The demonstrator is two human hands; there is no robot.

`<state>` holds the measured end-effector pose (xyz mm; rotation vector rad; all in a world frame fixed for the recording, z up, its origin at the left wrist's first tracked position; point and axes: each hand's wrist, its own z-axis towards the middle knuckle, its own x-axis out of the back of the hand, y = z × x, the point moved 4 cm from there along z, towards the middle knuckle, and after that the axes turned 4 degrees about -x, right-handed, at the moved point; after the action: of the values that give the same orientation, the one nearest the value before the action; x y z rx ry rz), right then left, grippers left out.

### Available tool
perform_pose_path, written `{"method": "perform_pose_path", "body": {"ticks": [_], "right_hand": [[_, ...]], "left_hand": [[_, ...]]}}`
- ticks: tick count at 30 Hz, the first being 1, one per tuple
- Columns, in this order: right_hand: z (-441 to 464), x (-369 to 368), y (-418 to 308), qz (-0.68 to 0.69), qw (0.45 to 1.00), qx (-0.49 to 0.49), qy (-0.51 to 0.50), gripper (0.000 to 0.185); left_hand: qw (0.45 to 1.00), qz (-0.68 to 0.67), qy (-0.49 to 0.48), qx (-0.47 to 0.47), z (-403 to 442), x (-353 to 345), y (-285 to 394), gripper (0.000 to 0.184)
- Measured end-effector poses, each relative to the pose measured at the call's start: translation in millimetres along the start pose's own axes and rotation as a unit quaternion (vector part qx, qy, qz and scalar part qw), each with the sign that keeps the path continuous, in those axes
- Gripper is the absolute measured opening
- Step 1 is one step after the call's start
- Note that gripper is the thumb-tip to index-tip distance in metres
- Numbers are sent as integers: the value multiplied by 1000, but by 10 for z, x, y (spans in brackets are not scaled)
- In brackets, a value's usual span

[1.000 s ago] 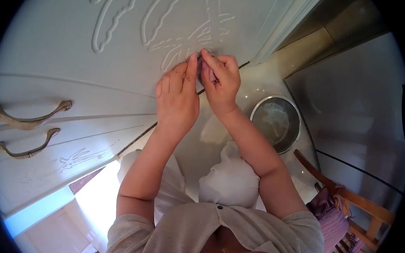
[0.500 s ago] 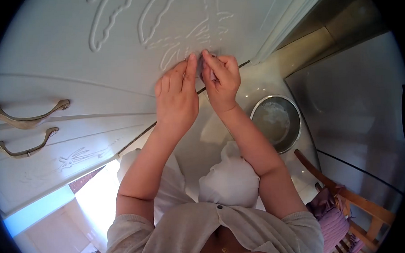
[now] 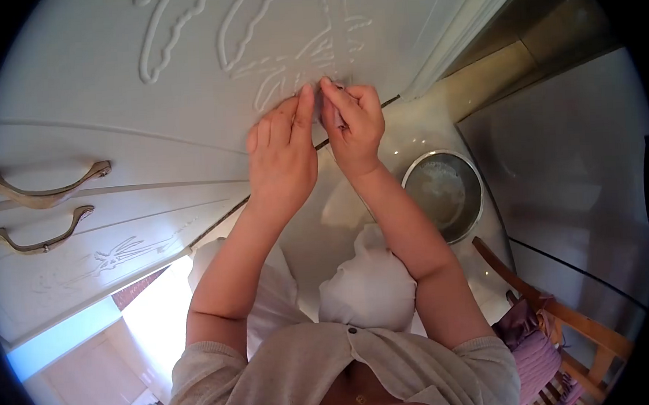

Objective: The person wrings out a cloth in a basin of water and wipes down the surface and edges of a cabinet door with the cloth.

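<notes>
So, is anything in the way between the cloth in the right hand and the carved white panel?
Nothing visible: the right hand appears to hold the cloth against the carved white panel, with the left hand beside it, not between.

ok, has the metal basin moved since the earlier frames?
No: the metal basin shows no clear shift either way; it sits in the same spot against the grey panel beside it.
</notes>
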<state>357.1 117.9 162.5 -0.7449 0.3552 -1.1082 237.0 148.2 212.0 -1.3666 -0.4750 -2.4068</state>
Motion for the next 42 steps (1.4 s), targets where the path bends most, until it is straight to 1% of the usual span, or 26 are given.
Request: {"method": "perform_pose_path", "body": {"ticks": [2,6,8,12,15,18,21,23,24,26,30,32,38,42], "right_hand": [[-19,0,21,4,1000,-17,-3,41],[7,-9,-5,20,1000,-10,5,42],[0,6,-7,6,1000,-7,-12,43],[-1,0,-7,-3,1000,-9,-10,43],[-4,10,-9,1,1000,6,3,44],[-30,30,62,-31,999,-4,-17,45],[7,40,30,-39,999,12,-10,46],[88,36,-80,-14,999,34,-12,47],[74,46,-73,-14,999,34,-11,47],[27,47,-9,-28,999,-3,-27,47],[13,38,43,-45,999,15,-9,48],[70,22,-33,-17,999,30,-2,48],[-11,38,55,-28,1000,4,-9,47],[67,51,-61,-6,1000,8,-14,46]], "left_hand": [[1000,0,3,0,-2,-13,-5,74],[1000,0,7,1,8,-7,13,74],[1000,1,3,2,2,-12,6,74],[1000,-7,6,-4,1,-4,1,74],[1000,-10,10,-6,0,-7,3,75],[1000,-3,5,-7,-8,-25,-16,76],[1000,-9,9,-7,1,-20,-6,76],[1000,-6,7,-6,4,-23,7,75],[1000,-1,8,-5,8,-20,6,75],[1000,-4,6,-7,-6,-15,-10,75],[1000,-1,10,-7,-2,-25,-1,74],[1000,-4,6,-6,2,-20,9,74],[1000,-9,8,-2,3,-17,-4,74],[1000,-11,4,-2,21,-1,19,74]]}}
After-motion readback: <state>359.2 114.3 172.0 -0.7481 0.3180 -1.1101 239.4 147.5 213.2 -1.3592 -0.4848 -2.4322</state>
